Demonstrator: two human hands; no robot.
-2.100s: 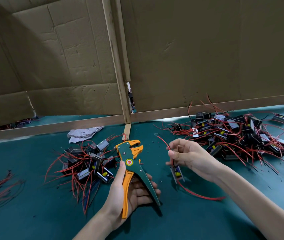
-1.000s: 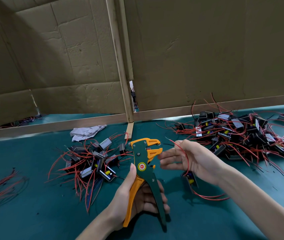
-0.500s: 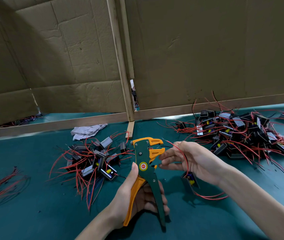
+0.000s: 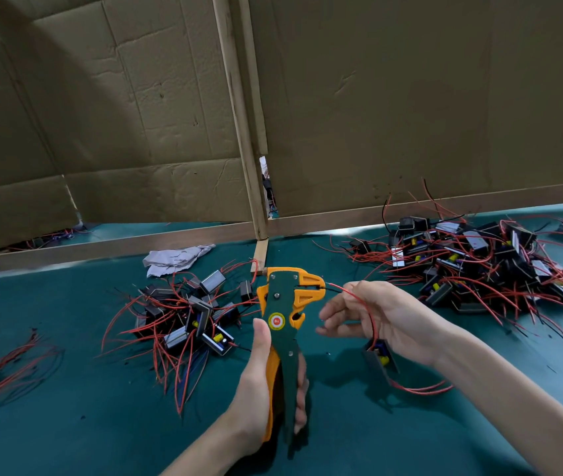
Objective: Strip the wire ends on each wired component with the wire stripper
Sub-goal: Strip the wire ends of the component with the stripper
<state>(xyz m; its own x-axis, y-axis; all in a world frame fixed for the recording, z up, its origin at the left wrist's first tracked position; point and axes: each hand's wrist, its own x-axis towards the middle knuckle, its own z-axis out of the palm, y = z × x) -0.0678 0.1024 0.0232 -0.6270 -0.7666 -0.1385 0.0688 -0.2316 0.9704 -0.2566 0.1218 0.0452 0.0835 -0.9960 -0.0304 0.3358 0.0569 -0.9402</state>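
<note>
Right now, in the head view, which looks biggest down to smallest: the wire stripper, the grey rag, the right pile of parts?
1. right pile of parts
2. wire stripper, though it is nearest the camera
3. grey rag, farther back, so its true size is unsure

Brown cardboard panels (image 4: 410, 97) on a wooden frame (image 4: 239, 132) wall off the back of a teal-covered table (image 4: 67, 424).
</note>
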